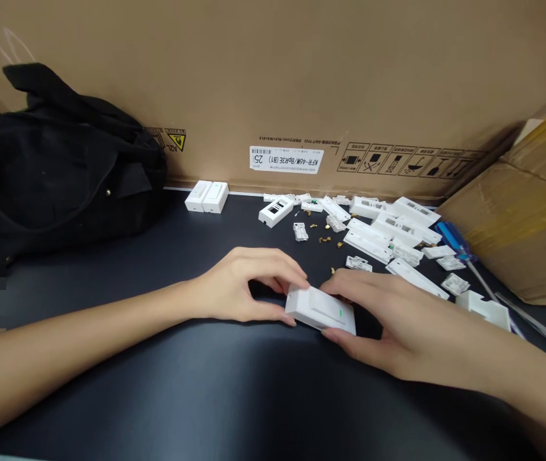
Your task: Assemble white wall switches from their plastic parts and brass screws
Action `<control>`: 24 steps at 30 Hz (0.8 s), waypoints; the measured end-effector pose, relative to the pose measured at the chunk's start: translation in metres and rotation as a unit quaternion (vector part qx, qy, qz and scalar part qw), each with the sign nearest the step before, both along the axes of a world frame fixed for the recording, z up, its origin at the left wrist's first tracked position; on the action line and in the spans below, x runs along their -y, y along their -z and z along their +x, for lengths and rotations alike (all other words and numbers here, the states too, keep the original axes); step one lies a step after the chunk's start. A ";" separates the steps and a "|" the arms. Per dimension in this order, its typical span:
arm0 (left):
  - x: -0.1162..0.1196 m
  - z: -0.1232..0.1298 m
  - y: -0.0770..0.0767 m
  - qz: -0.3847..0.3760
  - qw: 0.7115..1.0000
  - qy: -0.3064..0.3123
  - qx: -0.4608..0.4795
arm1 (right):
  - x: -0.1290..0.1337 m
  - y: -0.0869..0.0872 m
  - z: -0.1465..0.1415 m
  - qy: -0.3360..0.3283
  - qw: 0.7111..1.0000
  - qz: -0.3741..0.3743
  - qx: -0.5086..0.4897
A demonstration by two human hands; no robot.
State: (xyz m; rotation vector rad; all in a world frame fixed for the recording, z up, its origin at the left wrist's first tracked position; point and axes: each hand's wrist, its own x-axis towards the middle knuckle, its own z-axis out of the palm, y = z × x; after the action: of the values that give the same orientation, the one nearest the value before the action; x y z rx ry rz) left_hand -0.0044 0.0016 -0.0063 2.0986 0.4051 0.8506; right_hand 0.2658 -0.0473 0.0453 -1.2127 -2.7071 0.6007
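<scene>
Both my hands hold a white plastic wall switch (319, 310) with a small green mark on its face, tilted on the dark tabletop. My left hand (248, 285) grips its left end, with the fingers curled over the top. My right hand (373, 320) wraps its right end and hides part of the switch. Just beyond my fingers lie loose white switch parts (359, 263) and small brass contacts (324, 240). Two assembled white switches (206, 196) stand farther back against the cardboard.
A large cardboard carton (273, 83) forms the back wall, with a crumpled black bag (56, 160) at left. A blue-handled screwdriver (450, 238) and a taped cardboard box (527, 211) sit at right, on the dark table (157, 397).
</scene>
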 end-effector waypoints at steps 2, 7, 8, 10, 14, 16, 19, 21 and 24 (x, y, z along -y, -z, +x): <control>0.000 0.000 0.000 0.004 1.000 -0.022 -0.005 | -0.001 -0.001 -0.002 0.005 1.000 0.005 0.016; 0.000 0.002 -0.001 -0.077 0.994 -0.076 -0.007 | -0.004 -0.001 -0.005 0.035 0.992 0.059 0.109; 0.000 0.002 -0.001 -0.090 0.992 -0.084 -0.011 | -0.004 0.000 -0.005 0.036 0.989 0.077 0.121; 0.000 0.003 -0.002 -0.103 0.990 -0.097 -0.020 | -0.004 0.002 -0.006 0.031 0.985 0.100 0.137; 0.000 0.003 -0.004 -0.123 0.986 -0.104 -0.033 | -0.004 0.003 -0.007 0.007 0.984 0.118 0.134; 0.000 0.003 -0.004 -0.133 0.985 -0.100 -0.035 | -0.005 0.003 -0.007 0.007 0.984 0.131 0.120; 0.000 0.002 -0.005 -0.131 0.986 -0.101 -0.039 | -0.006 0.001 -0.006 0.030 0.982 0.166 0.080; 0.000 0.001 -0.004 -0.124 0.986 -0.098 -0.047 | -0.006 0.001 -0.006 0.048 0.977 0.203 0.044; 0.001 0.001 -0.004 -0.121 0.987 -0.088 -0.052 | -0.004 0.001 -0.008 0.051 0.969 0.242 0.011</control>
State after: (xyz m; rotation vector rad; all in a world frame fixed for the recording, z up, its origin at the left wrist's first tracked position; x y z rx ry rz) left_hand -0.0035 0.0010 -0.0022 1.9057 0.7227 0.7527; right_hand 0.2582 -0.0438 0.0443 -1.2092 -2.5613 -0.0906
